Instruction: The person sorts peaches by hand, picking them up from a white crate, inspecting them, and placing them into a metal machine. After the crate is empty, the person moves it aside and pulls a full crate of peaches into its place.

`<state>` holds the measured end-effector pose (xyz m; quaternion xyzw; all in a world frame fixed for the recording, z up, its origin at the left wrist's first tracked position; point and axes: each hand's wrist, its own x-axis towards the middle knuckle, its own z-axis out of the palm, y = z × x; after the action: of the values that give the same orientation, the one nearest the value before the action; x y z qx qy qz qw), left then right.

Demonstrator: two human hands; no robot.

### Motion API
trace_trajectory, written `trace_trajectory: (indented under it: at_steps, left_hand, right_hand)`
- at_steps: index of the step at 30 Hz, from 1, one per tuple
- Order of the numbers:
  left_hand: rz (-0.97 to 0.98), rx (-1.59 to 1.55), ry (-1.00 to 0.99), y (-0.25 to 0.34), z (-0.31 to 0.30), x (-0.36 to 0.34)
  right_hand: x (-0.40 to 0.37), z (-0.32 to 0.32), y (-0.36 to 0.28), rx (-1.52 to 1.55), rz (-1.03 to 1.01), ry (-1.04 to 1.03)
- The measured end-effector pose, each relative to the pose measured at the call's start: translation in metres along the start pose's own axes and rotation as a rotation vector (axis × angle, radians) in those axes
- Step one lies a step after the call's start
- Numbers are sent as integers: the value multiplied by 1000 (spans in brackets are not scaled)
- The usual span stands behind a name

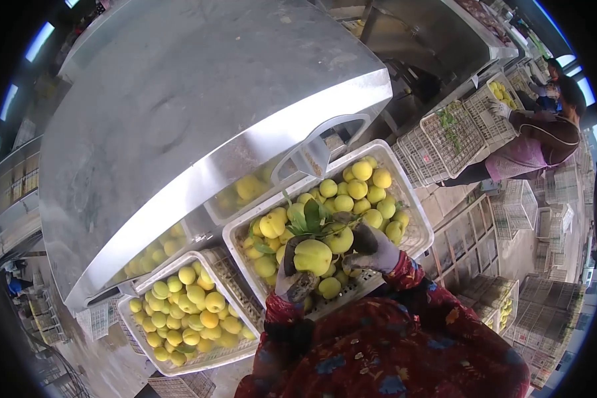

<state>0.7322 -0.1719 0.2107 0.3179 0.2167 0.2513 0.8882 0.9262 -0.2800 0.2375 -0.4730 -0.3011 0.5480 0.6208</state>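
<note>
Both of my hands wear light gloves with dark, soiled fingers, over a white crate (419, 232) of yellow-green fruit. My left hand (293, 277) is closed on a large yellow-green fruit (312, 257) at the crate's near side. To its right, my right hand (373, 249) has its fingers around another yellow-green fruit (339, 239), just beside the first one. Green leaves (309, 217) on a twig stick up above the two fruits. Many more fruits lie beneath and behind my hands.
A second fruit-filled crate (199, 363) stands at lower left. The large metal machine (212, 79) curves along the far side. At right, a gloved person (544, 139) handles a crate of fruit beside stacked crates (454, 136). More crates (544, 318) stand at lower right.
</note>
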Motion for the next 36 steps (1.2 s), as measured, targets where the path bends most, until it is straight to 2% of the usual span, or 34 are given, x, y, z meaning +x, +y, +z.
trace_trajectory:
  at_steps: [4, 5, 8, 9, 10, 14, 16, 17, 20, 22, 24, 27, 29, 31, 32, 33, 34, 36]
  left_hand:
    - [54, -186, 45, -7, -1, -5]
    - [93, -93, -12, -2, -3, 1]
    - [160, -111, 19, 17, 6, 8]
    - [225, -31, 66, 22, 6, 7]
    - [246, -1, 69, 30, 12, 9]
    - [283, 15, 143, 29, 8, 15]
    - [239, 55, 228, 32, 15, 15]
    - [277, 111, 255, 33, 22, 21]
    - [355, 142, 252, 34, 41, 39]
    - [363, 116, 219, 33, 43, 48]
    - [339, 79, 178, 27, 41, 56]
    - [160, -17, 197, 13, 45, 65]
    - [117, -60, 203, 7, 43, 70]
    - [143, 43, 149, 12, 36, 69]
    - [163, 91, 124, 16, 32, 68]
    - [139, 202, 209, 9, 13, 61]
    - [83, 403, 241, -2, -14, 54]
    - [-38, 805, 302, -22, -55, 40]
  right_hand:
    - [6, 21, -25, -1172, -150, 264]
    - [12, 22, -29, -1072, -284, 296]
    - [34, 15, -25, -995, -307, 497]
    - [50, 4, -18, -1008, -409, 556]
    - [67, -2, -14, -932, -326, 568]
    - [171, -15, -10, -1354, -418, 581]
    - [195, -29, -10, -1366, -442, 482]
    - [199, -36, -10, -1373, -457, 441]
    - [151, -31, -59, -899, -392, 396]
    - [111, -34, -63, -777, -258, 152]
    - [84, -23, -63, -852, -358, -77]
    - [73, -6, -35, -960, -523, 92]
    - [78, -3, -32, -972, -505, 202]
    - [86, -4, -38, -1019, -494, 303]
    - [97, -7, -38, -1078, -407, 357]
    - [111, -11, -33, -1135, -317, 406]
    - [125, -14, -27, -1187, -220, 456]
    - [172, -21, -20, -1485, -183, 404]
